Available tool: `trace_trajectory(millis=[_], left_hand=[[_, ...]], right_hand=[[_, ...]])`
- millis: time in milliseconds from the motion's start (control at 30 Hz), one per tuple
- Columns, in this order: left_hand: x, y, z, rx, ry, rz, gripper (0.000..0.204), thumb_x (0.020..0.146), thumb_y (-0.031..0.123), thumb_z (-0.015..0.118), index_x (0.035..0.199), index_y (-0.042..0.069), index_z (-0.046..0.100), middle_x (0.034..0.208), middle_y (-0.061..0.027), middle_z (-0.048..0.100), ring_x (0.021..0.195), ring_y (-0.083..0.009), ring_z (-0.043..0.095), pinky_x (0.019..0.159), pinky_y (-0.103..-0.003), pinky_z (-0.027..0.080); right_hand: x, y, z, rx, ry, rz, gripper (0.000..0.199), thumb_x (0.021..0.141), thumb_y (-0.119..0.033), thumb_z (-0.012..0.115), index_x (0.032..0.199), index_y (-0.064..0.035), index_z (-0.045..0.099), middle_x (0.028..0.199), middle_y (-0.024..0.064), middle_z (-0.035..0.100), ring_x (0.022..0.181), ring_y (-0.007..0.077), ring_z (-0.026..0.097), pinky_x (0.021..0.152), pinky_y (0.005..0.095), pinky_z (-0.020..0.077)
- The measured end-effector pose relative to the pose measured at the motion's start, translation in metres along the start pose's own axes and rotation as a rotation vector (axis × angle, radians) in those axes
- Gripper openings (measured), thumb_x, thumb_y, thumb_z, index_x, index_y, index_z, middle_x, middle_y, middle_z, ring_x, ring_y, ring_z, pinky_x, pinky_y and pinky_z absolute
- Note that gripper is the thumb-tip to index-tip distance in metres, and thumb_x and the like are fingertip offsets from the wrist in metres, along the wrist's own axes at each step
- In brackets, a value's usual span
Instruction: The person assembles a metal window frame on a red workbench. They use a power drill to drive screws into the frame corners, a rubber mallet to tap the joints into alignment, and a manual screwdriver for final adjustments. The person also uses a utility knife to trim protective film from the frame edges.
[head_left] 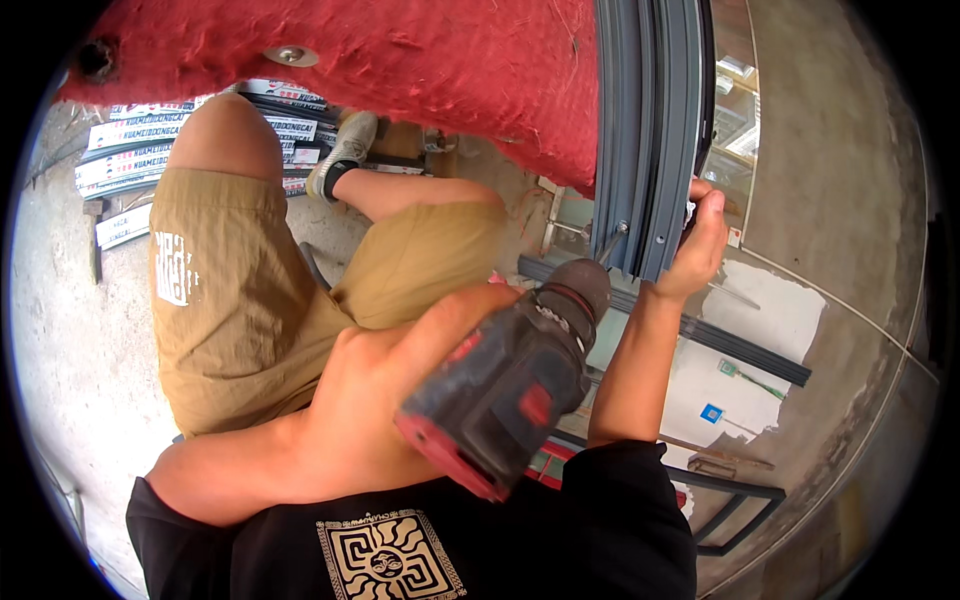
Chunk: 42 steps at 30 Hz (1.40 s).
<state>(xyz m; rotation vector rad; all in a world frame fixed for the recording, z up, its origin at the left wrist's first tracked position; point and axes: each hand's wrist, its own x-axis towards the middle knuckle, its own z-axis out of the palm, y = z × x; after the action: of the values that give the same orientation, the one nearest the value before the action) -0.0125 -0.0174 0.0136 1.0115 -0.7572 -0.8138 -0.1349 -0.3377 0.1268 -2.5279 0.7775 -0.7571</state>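
My left hand (385, 385) is wrapped around the grip of a black and red cordless drill (510, 385). Its chuck points up and to the right, and the bit (610, 245) touches a screw on the edge of a grey aluminium frame (650, 130). The frame stands upright at the top middle. My right hand (700, 245) grips that frame's right edge just beside the bit, thumb up. Part of its fingers is hidden behind the profile.
My legs in khaki shorts (240, 290) and a grey shoe (345, 150) fill the left. A rough red cloth (430, 60) hangs across the top. Wrapped profiles (130, 150) lie stacked at the far left. Loose grey profiles (730, 345) and a white sheet (770, 310) lie on the concrete floor.
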Motion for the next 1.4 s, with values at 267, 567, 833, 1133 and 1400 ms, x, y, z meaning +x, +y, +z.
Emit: trace_trajectory(millis=[267, 567, 833, 1133, 1400], left_hand=[[0.000, 0.003, 0.005, 0.189, 0.006, 0.069, 0.081, 0.082, 0.016, 0.099, 0.151, 0.000, 0.060, 0.116, -0.0139, 0.082, 0.097, -0.0304, 0.085, 0.083, -0.037, 0.067], [-0.003, 0.008, 0.008, 0.235, 0.057, 0.077, 0.065, 0.080, 0.012, 0.095, 0.140, 0.005, 0.070, 0.132, -0.0099, 0.075, 0.097, -0.0329, 0.082, 0.082, -0.041, 0.067], [-0.004, 0.008, 0.007, 0.232, 0.068, 0.113, 0.057, 0.079, 0.006, 0.091, 0.133, 0.006, 0.073, 0.132, -0.0121, 0.075, 0.100, -0.0360, 0.081, 0.085, -0.042, 0.066], [-0.004, 0.014, 0.005, 0.224, 0.027, 0.048, 0.055, 0.076, -0.001, 0.088, 0.129, 0.000, 0.073, 0.129, -0.0181, 0.074, 0.106, -0.0386, 0.080, 0.093, -0.039, 0.063], [-0.003, 0.015, 0.003, 0.244, 0.028, 0.076, 0.063, 0.075, 0.000, 0.089, 0.135, 0.000, 0.070, 0.127, -0.0173, 0.075, 0.106, -0.0380, 0.081, 0.093, -0.039, 0.063]], right_hand=[[-0.003, -0.003, -0.004, 0.002, -0.008, 0.027, 0.055, 0.121, -0.033, 0.041, 0.096, 0.0035, 0.073, 0.086, 0.0054, 0.070, 0.082, 0.0142, 0.059, 0.076, 0.0336, 0.0455], [-0.004, -0.008, -0.001, 0.023, 0.014, 0.028, 0.055, 0.122, -0.034, 0.042, 0.096, 0.0038, 0.073, 0.086, 0.0040, 0.070, 0.080, 0.0122, 0.057, 0.074, 0.0329, 0.0440], [-0.004, -0.008, -0.002, -0.034, -0.002, -0.024, 0.053, 0.121, -0.031, 0.044, 0.094, 0.0048, 0.071, 0.086, 0.0091, 0.069, 0.081, 0.0184, 0.058, 0.079, 0.0376, 0.0479], [-0.004, -0.009, -0.004, -0.065, -0.001, 0.002, 0.051, 0.121, -0.029, 0.044, 0.094, 0.0062, 0.069, 0.087, 0.0112, 0.067, 0.082, 0.0207, 0.058, 0.080, 0.0388, 0.0477], [-0.004, -0.009, -0.004, -0.053, -0.004, 0.000, 0.050, 0.120, -0.029, 0.045, 0.094, 0.0067, 0.069, 0.086, 0.0115, 0.067, 0.081, 0.0212, 0.059, 0.079, 0.0391, 0.0478]])
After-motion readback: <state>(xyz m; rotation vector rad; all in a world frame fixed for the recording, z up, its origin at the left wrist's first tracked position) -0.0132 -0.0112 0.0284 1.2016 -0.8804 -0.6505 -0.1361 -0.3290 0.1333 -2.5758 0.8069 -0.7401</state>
